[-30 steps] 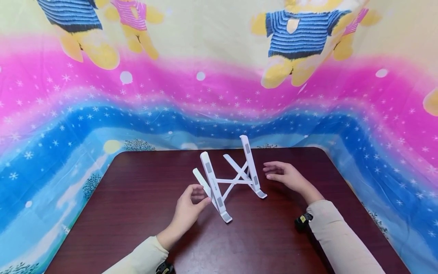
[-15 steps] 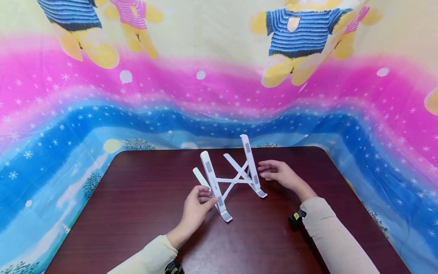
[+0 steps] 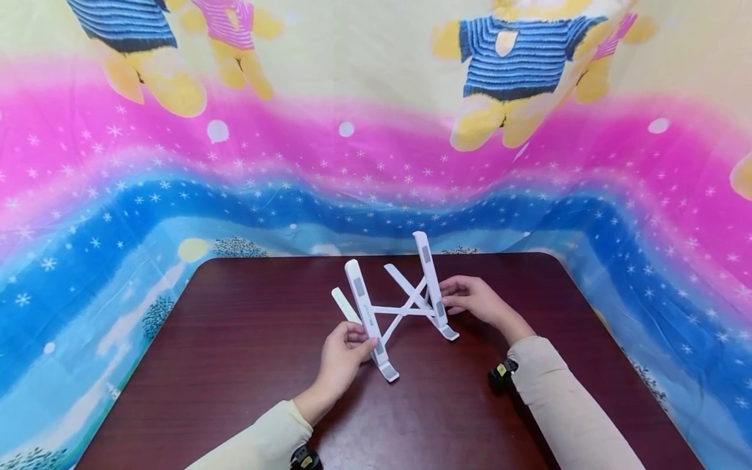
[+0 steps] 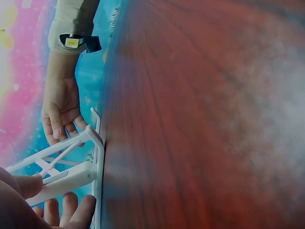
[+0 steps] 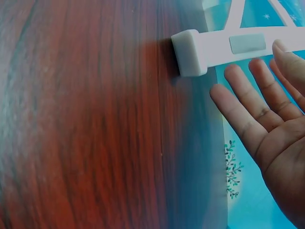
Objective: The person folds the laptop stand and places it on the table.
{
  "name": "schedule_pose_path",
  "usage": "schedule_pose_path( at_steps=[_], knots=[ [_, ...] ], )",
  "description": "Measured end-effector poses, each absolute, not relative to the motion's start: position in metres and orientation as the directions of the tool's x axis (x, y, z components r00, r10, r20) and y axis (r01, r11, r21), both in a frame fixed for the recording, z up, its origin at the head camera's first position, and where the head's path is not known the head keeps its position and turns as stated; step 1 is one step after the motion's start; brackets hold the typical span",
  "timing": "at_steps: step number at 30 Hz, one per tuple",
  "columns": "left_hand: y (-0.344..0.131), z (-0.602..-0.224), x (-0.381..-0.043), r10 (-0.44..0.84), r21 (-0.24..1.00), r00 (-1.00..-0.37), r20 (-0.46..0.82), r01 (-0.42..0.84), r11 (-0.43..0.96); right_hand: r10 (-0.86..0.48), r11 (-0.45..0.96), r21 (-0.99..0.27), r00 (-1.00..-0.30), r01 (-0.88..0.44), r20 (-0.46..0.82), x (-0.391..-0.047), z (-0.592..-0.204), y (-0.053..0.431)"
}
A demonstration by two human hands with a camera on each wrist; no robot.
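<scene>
A white folding laptop stand (image 3: 365, 313) stands opened out on the dark red-brown table, its two sloping rails joined by crossed bars. My left hand (image 3: 341, 359) pinches the left rail low down, thumb on its near face and fingers on the outer side. In the left wrist view, the left thumb (image 4: 29, 186) lies on the rail (image 4: 71, 179), with fingertips right at its lower edge. My right hand (image 3: 474, 301) is beside the right rail (image 3: 431, 281). In the right wrist view, its fingers (image 5: 238, 114) are fairly straight, and the thumb tip overlaps the rail's edge.
The table (image 3: 235, 365) has rounded far corners. A patterned cloth (image 3: 364, 163) with bears and snowflakes hangs behind it and along both sides. Black wrist cameras (image 3: 502, 375) sit at the cuffs of both light sleeves.
Both hands have moved inward to the stand: the left has come right onto the left rail, and the right has come from a gap away up to the right rail. The stand stays put.
</scene>
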State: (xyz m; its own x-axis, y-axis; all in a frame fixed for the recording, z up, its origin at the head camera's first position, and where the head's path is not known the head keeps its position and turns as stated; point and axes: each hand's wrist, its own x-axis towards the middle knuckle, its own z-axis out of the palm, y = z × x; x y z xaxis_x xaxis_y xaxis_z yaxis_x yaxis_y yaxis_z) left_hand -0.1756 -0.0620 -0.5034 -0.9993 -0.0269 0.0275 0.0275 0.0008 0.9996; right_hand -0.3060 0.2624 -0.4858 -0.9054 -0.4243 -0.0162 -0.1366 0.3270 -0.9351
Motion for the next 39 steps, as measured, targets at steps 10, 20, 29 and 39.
schedule_pose_path(
  at_steps=[10, 20, 29, 39],
  knots=[
    [-0.057, -0.505, -0.176, 0.001, 0.998, -1.000, 0.013, 0.013, -0.056, -0.426, 0.325, -0.940, -0.904, -0.109, -0.042, -0.304, -0.488, 0.259],
    [-0.057, -0.503, -0.178, 0.021, 0.999, -1.000, 0.021, 0.020, -0.039, -0.405, 0.334, -0.938, -0.913, -0.090, -0.056, -0.303, -0.490, 0.252],
    [-0.060, -0.504, -0.180, 0.044, 0.999, -0.998, 0.034, 0.032, -0.029, -0.423, 0.340, -0.936, -0.904, -0.092, -0.065, -0.299, -0.486, 0.249],
    [-0.063, -0.501, -0.182, 0.068, 1.000, -0.997, 0.027, 0.028, 0.010, -0.411, 0.329, -0.941, -0.910, -0.081, -0.065, -0.290, -0.486, 0.249]
  ],
)
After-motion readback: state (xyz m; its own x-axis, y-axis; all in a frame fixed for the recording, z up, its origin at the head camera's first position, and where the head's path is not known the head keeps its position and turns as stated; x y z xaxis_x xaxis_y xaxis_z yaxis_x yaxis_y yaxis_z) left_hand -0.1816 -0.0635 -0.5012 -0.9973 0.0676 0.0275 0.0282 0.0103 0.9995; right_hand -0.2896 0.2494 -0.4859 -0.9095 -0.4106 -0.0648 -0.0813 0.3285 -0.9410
